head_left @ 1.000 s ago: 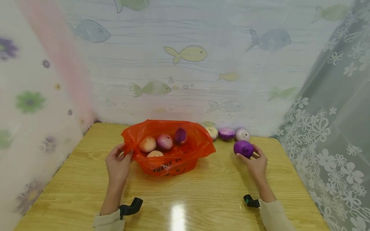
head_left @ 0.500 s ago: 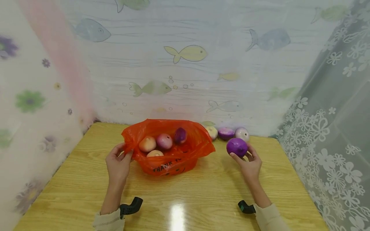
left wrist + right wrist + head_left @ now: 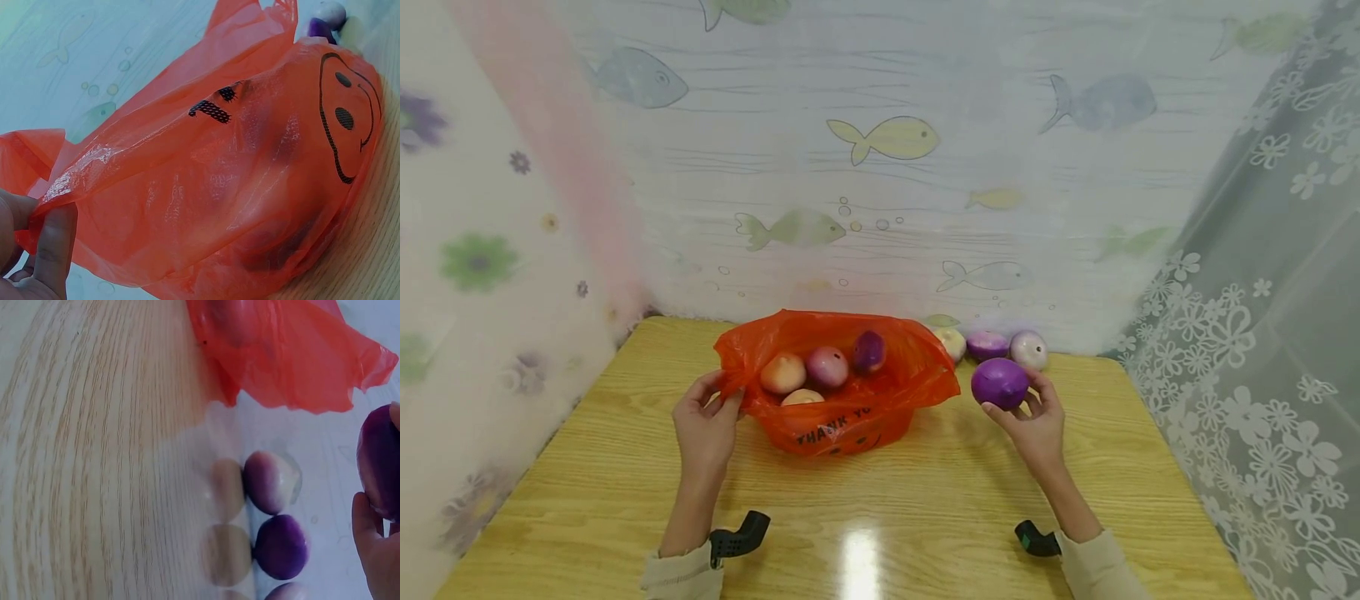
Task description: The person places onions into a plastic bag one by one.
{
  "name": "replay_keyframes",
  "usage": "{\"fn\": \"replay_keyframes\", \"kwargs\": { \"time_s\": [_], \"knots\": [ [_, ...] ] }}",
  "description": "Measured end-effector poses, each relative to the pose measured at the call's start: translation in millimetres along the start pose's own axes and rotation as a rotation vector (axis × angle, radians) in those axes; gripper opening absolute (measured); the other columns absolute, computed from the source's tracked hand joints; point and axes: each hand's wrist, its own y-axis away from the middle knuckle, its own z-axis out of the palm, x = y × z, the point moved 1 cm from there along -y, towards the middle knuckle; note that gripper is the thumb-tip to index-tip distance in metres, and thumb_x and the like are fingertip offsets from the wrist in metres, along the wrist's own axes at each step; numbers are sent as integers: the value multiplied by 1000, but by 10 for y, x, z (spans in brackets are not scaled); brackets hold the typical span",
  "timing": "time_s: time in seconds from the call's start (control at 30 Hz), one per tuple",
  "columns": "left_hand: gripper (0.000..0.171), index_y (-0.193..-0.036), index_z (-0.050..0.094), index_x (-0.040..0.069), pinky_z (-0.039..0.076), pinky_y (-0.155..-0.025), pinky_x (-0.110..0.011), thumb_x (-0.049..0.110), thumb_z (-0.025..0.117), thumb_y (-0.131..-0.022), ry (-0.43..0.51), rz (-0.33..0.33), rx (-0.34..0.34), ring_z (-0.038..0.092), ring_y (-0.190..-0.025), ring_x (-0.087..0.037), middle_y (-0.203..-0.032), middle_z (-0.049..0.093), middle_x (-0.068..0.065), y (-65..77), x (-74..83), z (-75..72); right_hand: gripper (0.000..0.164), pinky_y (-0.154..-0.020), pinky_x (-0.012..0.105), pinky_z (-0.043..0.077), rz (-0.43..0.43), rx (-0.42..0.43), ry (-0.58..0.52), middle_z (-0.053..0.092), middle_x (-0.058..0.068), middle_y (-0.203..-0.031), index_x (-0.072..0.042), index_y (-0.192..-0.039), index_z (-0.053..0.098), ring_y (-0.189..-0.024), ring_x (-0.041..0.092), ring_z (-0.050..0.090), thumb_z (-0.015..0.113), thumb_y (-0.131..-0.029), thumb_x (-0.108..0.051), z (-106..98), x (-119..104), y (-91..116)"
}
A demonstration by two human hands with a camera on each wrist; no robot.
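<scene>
A red plastic bag [image 3: 850, 427] with "THANK YO" and a smiley print stands with its mouth spread. My left hand [image 3: 706, 425] pinches the gathered left edge of it, as the left wrist view also shows with the thumb and finger [image 3: 55, 244] on the film. Inside lie several onions, among them a tan onion [image 3: 783, 373], a pink onion [image 3: 827, 367] and a dark purple onion [image 3: 869, 352]. To the right of the bag, my right hand [image 3: 1037, 425] holds a purple onion [image 3: 1000, 383] above the table, thumb below and fingers behind.
At the table's back edge, right of the bag, sit a whitish onion [image 3: 952, 344], a purple-and-white onion [image 3: 987, 345] and a pale onion [image 3: 1028, 349]. Behind them hangs a fish-print curtain [image 3: 887, 192]. The wooden table [image 3: 880, 492] extends toward me.
My right hand has moved left with the purple onion, closer to the bag. The left hand and the bag have stayed in place.
</scene>
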Motion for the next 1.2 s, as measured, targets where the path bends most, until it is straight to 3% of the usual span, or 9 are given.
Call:
{"fn": "replay_keyframes", "kwargs": {
  "time_s": [0.33, 0.73, 0.97, 1.2],
  "knots": [
    [27, -125, 60, -2, 59, -73, -15, -2, 61, -98, 7, 2, -10, 70, -85, 3, -110, 58, -3, 0, -3, -2, 75, -90, 21, 57, 18, -18, -10, 54, 4, -128, 1, -139, 47, -112, 18, 61, 78, -73, 21, 81, -43, 86],
    [25, -123, 60, -1, 59, -72, -16, -3, 61, -98, 47, 2, -14, 70, -85, 2, -109, 58, -3, 17, 4, 3, 77, -97, 29, 56, -106, -128, -187, 56, 7, -135, 9, -140, 47, -119, 19, 61, 75, -71, 27, 302, -114, 282],
    [27, -125, 60, -3, 59, -73, -15, -3, 61, -98, 21, 13, -14, 70, -86, 3, -111, 58, -3, 15, 20, 9, 79, -95, 32, 58, -187, -226, -272, 57, 6, -136, 12, -140, 46, -122, 19, 62, 79, -69, 24, 438, -193, 392],
    [27, -125, 60, -2, 59, -73, -15, -2, 61, -98, 12, 0, -15, 70, -85, 2, -111, 58, -3, 18, 14, 6, 80, -96, 33, 57, -229, -384, -225, 57, 5, -139, 11, -143, 43, -123, 18, 61, 83, -74, 13, 583, -297, 445]
  ]
}}
